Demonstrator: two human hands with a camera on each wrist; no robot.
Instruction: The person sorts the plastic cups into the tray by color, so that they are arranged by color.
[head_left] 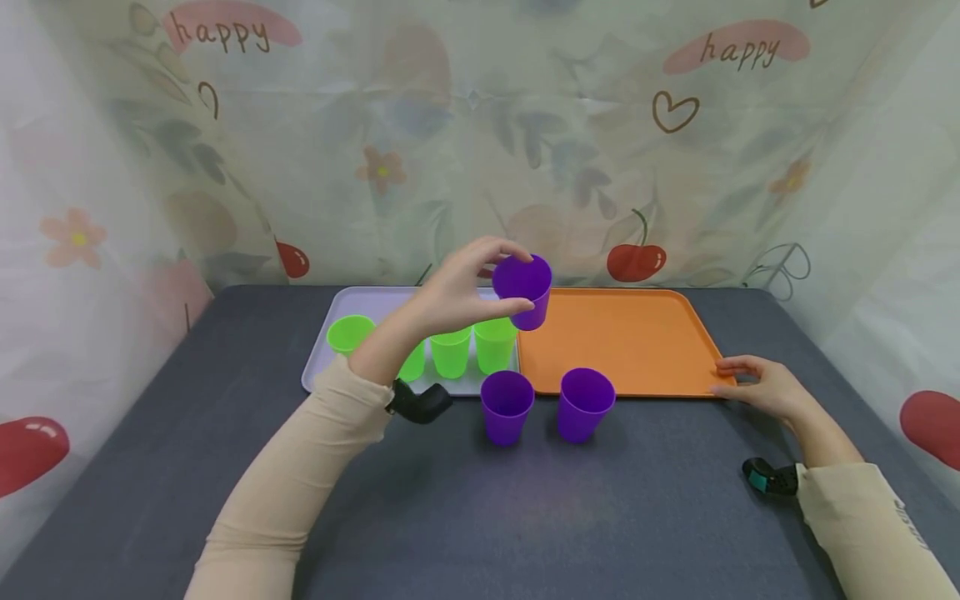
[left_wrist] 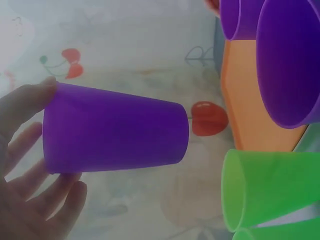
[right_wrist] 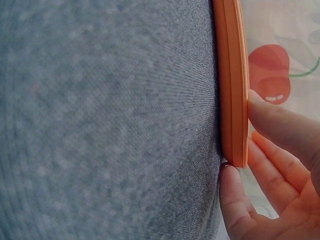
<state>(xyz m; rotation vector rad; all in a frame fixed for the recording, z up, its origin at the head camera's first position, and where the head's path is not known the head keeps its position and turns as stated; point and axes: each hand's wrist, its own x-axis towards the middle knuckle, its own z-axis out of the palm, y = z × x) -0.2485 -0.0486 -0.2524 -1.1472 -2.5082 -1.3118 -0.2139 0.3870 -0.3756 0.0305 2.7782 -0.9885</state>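
Note:
My left hand (head_left: pixel 472 292) holds a purple cup (head_left: pixel 522 292) by its rim, thumb on one side and fingers on the other. It is raised above the place where the two trays meet, its mouth tilted. In the left wrist view this purple cup (left_wrist: pixel 117 130) lies sideways across the picture. Over at the right, my right hand (head_left: pixel 765 387) grips the front right corner of an orange tray (head_left: pixel 615 342). Close up in the right wrist view, fingertips (right_wrist: pixel 256 102) rest against the tray rim (right_wrist: pixel 232 85).
Two more purple cups, one (head_left: pixel 507 408) left and one (head_left: pixel 587 406) right, stand upright before the trays. Several green cups (head_left: pixel 451 354) stand in the lavender tray (head_left: pixel 367 298) on the left. A dark cloth (head_left: pixel 480 517) covers the table, and a patterned curtain (head_left: pixel 472 125) hangs behind.

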